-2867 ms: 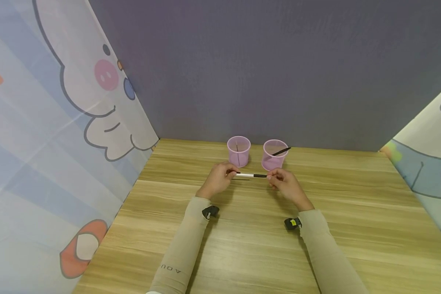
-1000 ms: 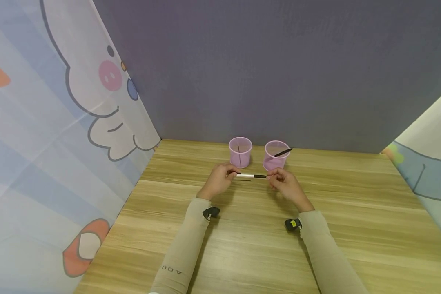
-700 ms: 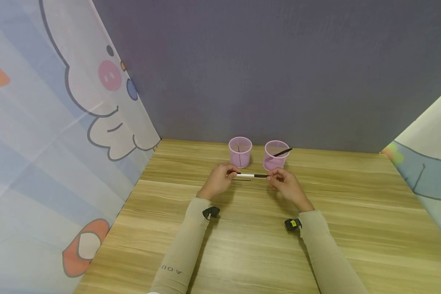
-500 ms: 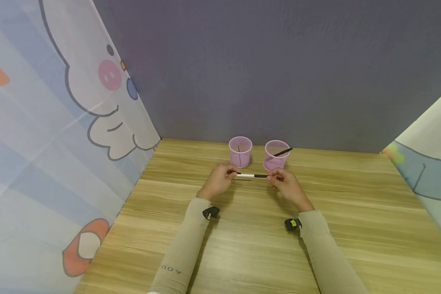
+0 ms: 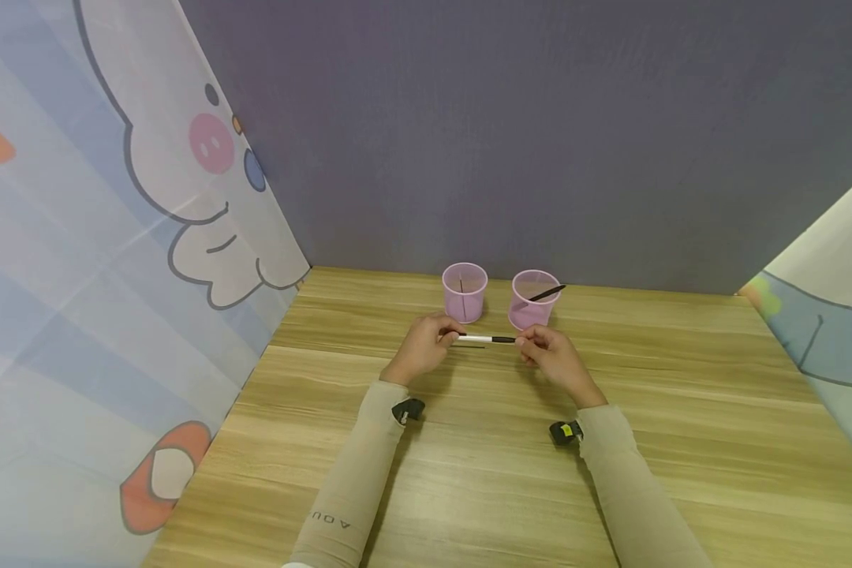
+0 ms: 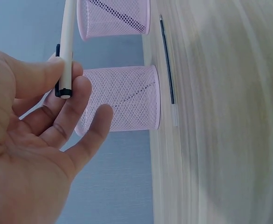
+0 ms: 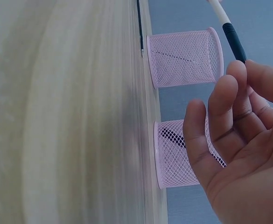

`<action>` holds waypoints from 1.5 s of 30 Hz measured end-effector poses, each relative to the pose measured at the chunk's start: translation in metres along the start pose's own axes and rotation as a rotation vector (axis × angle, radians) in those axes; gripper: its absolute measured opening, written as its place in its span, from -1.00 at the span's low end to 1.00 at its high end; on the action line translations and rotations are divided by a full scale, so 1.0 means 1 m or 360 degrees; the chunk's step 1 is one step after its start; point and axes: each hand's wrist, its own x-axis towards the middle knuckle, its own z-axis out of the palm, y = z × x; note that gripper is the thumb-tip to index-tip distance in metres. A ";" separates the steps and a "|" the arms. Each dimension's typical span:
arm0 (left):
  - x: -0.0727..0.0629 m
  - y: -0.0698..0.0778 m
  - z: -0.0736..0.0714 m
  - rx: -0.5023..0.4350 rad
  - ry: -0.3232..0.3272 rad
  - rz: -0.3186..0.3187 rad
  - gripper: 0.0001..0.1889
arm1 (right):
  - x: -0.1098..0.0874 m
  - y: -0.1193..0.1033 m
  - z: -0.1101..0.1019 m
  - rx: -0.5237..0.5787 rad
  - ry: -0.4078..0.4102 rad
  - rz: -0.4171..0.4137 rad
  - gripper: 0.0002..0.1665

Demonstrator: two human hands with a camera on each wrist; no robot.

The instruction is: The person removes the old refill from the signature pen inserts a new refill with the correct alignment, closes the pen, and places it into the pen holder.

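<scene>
Between my two hands a white pen point(image 5: 474, 338) with a black grip lies level, raised above the table. My left hand point(image 5: 420, 347) pinches its clip end between thumb and fingers; the black clip and end plug show in the left wrist view. At the other end, thumb and forefinger of my right hand point(image 5: 555, 361) pinch the tip of the black grip point(image 7: 233, 41), hiding the point. A thin dark pen refill point(image 6: 168, 63) rests on the table just below the pen.
Two pink mesh pen cups stand behind my hands near the back panel. Inside the left cup point(image 5: 472, 304) leans a thin dark stick; in the right cup point(image 5: 525, 315) a black pen point(image 5: 548, 293) sticks out over the rim. The wooden table point(image 5: 483, 473) meets a grey panel point(image 5: 511, 142) behind.
</scene>
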 end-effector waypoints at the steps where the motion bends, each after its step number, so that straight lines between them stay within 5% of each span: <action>1: 0.000 0.000 0.000 0.0004 0.0001 0.0004 -0.85 | 0.002 0.003 0.000 -0.0001 -0.0003 0.0009 -0.73; 9: 0.001 0.001 0.000 0.0025 0.0017 0.0030 -0.85 | 0.014 0.032 0.000 0.0002 -0.0010 -0.0017 -0.68; 45: -0.001 -0.001 0.002 0.0029 0.0018 0.0053 -0.86 | 0.010 0.031 0.003 -0.0114 -0.0046 -0.0038 -0.59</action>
